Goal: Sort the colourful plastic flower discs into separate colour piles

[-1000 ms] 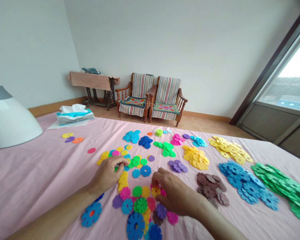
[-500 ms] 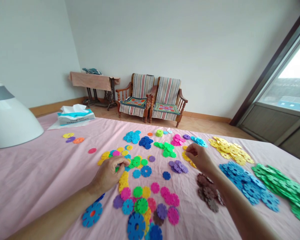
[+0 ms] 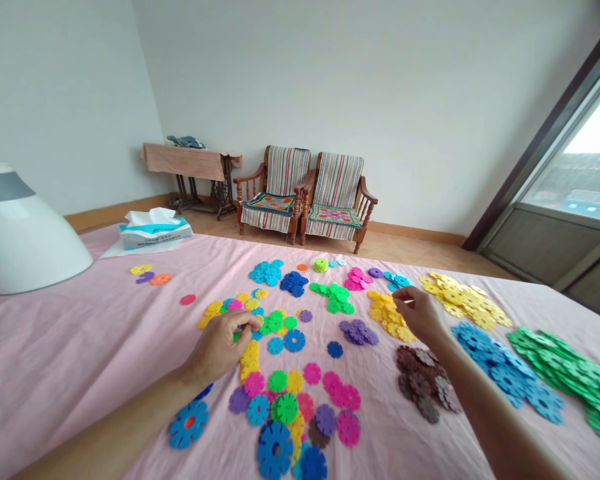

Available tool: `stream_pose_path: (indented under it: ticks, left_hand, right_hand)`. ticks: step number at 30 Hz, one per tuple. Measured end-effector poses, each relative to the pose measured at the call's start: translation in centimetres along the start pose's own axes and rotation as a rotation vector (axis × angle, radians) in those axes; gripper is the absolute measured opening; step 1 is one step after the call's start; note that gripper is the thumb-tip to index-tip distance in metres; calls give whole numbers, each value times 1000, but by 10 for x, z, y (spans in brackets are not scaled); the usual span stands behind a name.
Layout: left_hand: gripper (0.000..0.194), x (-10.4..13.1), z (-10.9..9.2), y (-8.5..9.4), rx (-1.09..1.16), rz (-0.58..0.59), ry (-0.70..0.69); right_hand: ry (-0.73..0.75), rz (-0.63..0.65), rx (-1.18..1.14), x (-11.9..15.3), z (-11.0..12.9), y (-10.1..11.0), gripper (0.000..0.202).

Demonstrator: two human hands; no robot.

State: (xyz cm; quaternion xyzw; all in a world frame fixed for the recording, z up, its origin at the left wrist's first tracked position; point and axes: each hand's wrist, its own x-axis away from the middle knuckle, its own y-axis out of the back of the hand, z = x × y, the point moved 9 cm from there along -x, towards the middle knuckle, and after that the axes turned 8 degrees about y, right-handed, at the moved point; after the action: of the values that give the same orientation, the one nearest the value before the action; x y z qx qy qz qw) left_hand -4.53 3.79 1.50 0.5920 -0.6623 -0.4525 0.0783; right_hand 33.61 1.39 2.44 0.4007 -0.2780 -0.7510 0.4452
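Observation:
Notched plastic discs in many colours lie on a pink cloth point(image 3: 130, 333). My left hand point(image 3: 225, 337) is curled closed beside a green cluster point(image 3: 274, 323), with a bit of green showing under its fingers; what it grips is hard to make out. My right hand point(image 3: 417, 310) has thumb and fingertips pinched near the upper right of the small yellow pile point(image 3: 390, 315); anything between them is too small to tell. Brown discs point(image 3: 420, 377) lie below that hand, and a purple pile point(image 3: 359, 332) to its left. Mixed joined-looking discs point(image 3: 285, 408) spread at the front centre.
Large yellow point(image 3: 463, 300), blue point(image 3: 505, 367) and green point(image 3: 565, 367) piles lie at the right. A tissue box point(image 3: 155, 230) and a white appliance point(image 3: 30, 233) stand at the left. Two wooden armchairs point(image 3: 305, 200) are beyond the table.
My right hand has moved right, off the small yellow pile, uncovering more of it. My left hand has stayed almost in place. The view has shifted slightly.

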Motion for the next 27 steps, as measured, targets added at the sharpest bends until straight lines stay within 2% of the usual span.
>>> stream_pose_path:
  ticks: [3, 4, 6, 8, 11, 16, 21, 25, 27]
  left_hand:
    - [22, 0, 0, 0, -2, 2, 7]
    - [22, 1, 0, 0, -2, 2, 7]
    - [22, 0, 0, 0, -4, 1, 1]
    - [22, 0, -1, 0, -7, 0, -4]
    - [23, 0, -1, 0, -14, 0, -6]
    - [23, 0, -1, -1, -19, 9, -12]
    - [24, 0, -3, 0, -12, 8, -9]
    - [23, 0, -3, 0, -10, 10, -2]
    - [23, 0, -3, 0, -12, 13, 1]
  right_hand:
    - [195, 271, -106, 17, 55, -27, 10]
    - [301, 423, -155, 31, 79, -40, 10]
    - [454, 631, -245, 61, 122, -56, 9]
    - [524, 696, -274, 85, 152, -64, 12]
    - [595, 668, -254, 108, 181, -72, 20]
    - [600, 633, -173, 121, 192, -84, 21]
    - [575, 583, -202, 120, 191, -82, 20]
    - [518, 571, -317, 107, 185, -77, 10]
    - [485, 514, -330, 89, 170, -69, 8]
